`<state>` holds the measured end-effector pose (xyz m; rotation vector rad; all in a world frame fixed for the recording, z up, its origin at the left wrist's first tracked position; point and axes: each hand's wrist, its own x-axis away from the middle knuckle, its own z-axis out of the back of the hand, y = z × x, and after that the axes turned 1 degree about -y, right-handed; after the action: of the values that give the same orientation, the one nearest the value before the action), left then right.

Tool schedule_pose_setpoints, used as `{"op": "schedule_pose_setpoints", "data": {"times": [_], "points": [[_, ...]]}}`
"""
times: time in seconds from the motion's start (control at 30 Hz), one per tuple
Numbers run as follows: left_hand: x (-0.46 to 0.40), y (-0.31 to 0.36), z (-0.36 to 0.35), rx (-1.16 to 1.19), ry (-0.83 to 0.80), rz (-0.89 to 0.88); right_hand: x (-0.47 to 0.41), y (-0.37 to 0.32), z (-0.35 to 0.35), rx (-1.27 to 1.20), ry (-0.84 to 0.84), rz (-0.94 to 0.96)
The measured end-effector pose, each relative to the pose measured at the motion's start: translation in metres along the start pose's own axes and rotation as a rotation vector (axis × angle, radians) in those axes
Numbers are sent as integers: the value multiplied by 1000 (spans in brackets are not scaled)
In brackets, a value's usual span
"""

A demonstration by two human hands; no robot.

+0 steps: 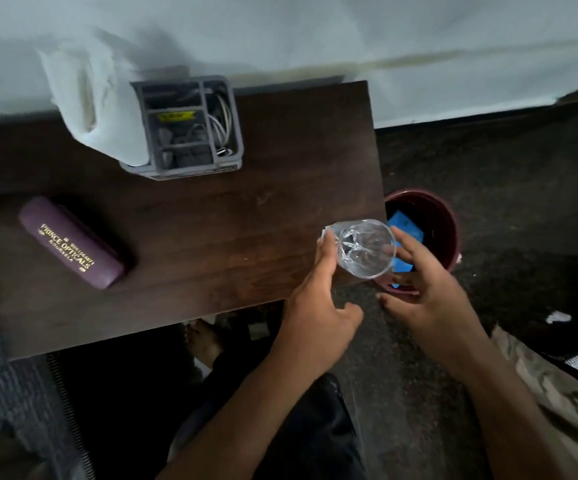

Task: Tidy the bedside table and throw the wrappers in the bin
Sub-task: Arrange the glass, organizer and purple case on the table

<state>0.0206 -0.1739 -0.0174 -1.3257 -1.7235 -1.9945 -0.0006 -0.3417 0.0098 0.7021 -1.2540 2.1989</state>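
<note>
A clear drinking glass (363, 249) sits tilted at the front right corner of the dark wooden bedside table (211, 220), its rim facing me. My left hand (318, 306) has its fingers against the glass's left side, with the thumb held away. My right hand (422, 292) is spread beside the glass's right side, above the bin. The maroon round bin (450, 220) stands on the floor just right of the table and holds blue wrappers (405, 226). I cannot tell whether anything is inside the glass.
A purple glasses case (69, 247) lies at the table's left. A grey organiser (190, 133) with cables stands at the back, with white tissue paper (86, 98) beside it. A white bed sheet runs behind. A white scrap (557, 317) lies on the dark floor.
</note>
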Motion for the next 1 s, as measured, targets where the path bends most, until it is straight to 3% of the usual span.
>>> {"op": "schedule_pose_setpoints", "data": {"times": [0.17, 0.43, 0.73, 1.0], "points": [[-4, 1, 0, -84, 28, -82, -10, 14, -14, -87, 110, 76], [-9, -6, -1, -66, 5, -53, -18, 6, -31, -92, 240, 141], [-36, 28, 29, 132, 19, -87, -67, -37, -23, -42, 181, 292], [-76, 85, 71, 68, 127, -157, -130, -95, -11, 38, 206, 441]]}}
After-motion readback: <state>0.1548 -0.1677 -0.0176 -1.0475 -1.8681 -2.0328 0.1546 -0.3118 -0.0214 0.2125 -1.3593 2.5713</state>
